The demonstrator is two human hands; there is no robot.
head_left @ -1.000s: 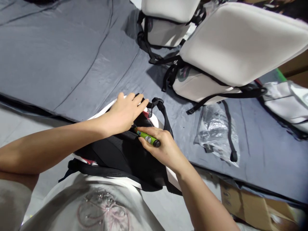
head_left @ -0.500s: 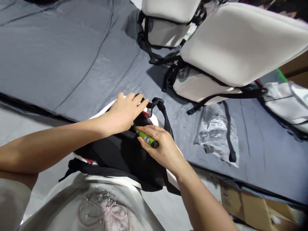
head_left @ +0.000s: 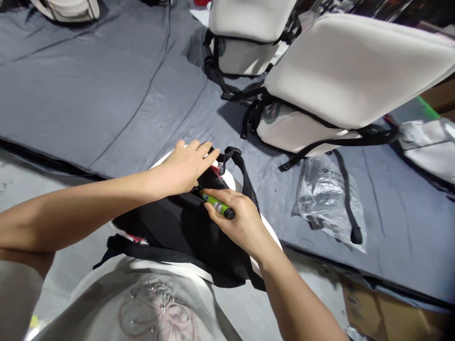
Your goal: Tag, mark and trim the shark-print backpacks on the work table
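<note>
A black-and-white backpack (head_left: 185, 227) with red bits lies between my body and the table edge, its black side up. My left hand (head_left: 188, 163) rests on its far side, fingers spread over the edge and thumb near the middle. In my right hand (head_left: 238, 213), closed around it, is a green marker pen (head_left: 218, 205) with a black end and printed marks. The pen points left into the black fabric near my left thumb. Its tip is hard to make out. A black strap (head_left: 245, 173) loops up from the bag beside my right hand.
On the grey-covered table (head_left: 106, 85) stand a large white backpack (head_left: 341, 71) and another white one (head_left: 249, 21). Near the front edge lies a clear plastic bag (head_left: 327, 194) with a black strap across it. A cardboard box (head_left: 384, 308) sits below at the right.
The view has tilted slightly, so the table items sit a little lower in the picture. Both hands and the marker pen stay in nearly the same place on the backpack.
</note>
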